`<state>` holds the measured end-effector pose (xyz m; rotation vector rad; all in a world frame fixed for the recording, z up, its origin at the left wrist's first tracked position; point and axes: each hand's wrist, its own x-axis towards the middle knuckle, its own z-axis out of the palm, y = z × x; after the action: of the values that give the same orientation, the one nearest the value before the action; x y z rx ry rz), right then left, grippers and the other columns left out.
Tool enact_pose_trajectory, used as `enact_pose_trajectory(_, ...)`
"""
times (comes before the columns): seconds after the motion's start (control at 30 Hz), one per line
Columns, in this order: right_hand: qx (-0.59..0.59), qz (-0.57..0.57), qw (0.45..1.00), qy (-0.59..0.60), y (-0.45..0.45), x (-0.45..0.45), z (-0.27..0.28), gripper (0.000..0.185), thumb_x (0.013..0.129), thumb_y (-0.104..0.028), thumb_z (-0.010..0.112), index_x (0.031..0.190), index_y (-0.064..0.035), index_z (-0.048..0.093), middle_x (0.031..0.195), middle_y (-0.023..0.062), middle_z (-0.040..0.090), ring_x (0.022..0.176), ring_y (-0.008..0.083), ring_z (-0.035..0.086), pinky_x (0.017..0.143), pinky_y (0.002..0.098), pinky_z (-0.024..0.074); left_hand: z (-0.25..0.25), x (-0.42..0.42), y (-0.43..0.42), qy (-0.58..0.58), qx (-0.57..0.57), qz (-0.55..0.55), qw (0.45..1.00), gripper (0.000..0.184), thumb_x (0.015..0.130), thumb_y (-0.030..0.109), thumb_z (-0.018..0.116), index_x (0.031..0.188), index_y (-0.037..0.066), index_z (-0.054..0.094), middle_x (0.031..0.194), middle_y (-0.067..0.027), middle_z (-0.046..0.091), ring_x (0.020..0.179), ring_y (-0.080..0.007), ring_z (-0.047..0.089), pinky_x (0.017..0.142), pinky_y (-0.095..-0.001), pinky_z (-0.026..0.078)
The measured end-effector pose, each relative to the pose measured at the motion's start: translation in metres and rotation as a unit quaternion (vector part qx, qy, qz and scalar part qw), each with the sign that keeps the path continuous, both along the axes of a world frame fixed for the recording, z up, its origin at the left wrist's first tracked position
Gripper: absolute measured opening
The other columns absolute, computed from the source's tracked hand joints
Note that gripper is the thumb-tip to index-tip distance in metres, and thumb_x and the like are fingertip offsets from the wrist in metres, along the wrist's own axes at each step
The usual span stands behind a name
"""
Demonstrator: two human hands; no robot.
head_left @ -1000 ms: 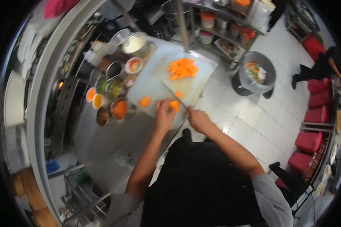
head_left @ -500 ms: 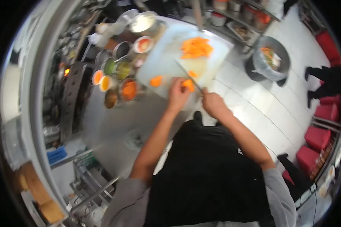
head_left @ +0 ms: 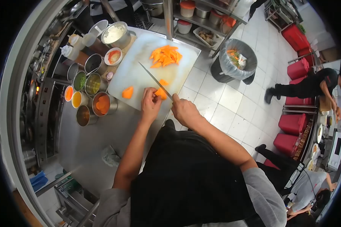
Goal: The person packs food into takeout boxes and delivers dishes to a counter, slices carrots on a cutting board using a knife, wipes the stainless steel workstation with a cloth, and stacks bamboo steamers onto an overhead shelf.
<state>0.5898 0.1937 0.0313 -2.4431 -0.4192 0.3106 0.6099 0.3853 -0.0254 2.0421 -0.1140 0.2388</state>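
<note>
A pale cutting board [head_left: 130,62] lies on a steel table [head_left: 79,142] beside a white-tiled floor [head_left: 231,99]. The right hand [head_left: 186,112] grips a knife [head_left: 154,79]; the left hand [head_left: 150,103] pinches an orange piece [head_left: 161,94] on the board (cut slices [head_left: 166,56] lie heaped beyond).

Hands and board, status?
Right hand gripping knife. Left hand holding orange chunk on board. Small piece beside knife, possibly in the way; cut pile apart.

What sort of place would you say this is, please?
Probably a restaurant kitchen: there is a large cutting board with a knife over it, metal food containers alongside, and a flame at the left.
</note>
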Motion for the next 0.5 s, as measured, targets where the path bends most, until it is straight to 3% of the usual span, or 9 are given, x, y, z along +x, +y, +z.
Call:
enact_pose_trajectory(0.2, -0.060, 0.011, 0.998, 0.006, 0.006, -0.003, -0.009, 0.022, 0.094, -0.010, 0.058, 0.108, 0.0022, 0.046, 0.079, 0.0293, 0.068, 0.072, 0.0484, 0.070, 0.063, 0.0566, 0.0566, -0.004, 0.002, 0.001, -0.026, 0.001, 0.001, 1.000, 0.026, 0.085, -0.005, 0.068, 0.110, -0.001, 0.059, 0.100, -0.0129, 0.056, 0.081, -0.0258, 0.059, 0.069, -0.0361, 0.054)
enact_pose_trajectory(0.5, -0.079, 0.010, 0.994, 0.078, -0.014, -0.024, -0.017, 0.023, 0.096, -0.012, 0.056, 0.112, 0.0014, 0.047, 0.081, 0.0319, 0.069, 0.075, 0.0498, 0.070, 0.066, 0.0583, 0.0564, -0.007, 0.000, 0.003, -0.038, 0.001, 0.005, 0.999, 0.028, 0.084, -0.006, 0.068, 0.110, 0.000, 0.061, 0.100, -0.0118, 0.056, 0.080, -0.0239, 0.058, 0.067, -0.0337, 0.052)
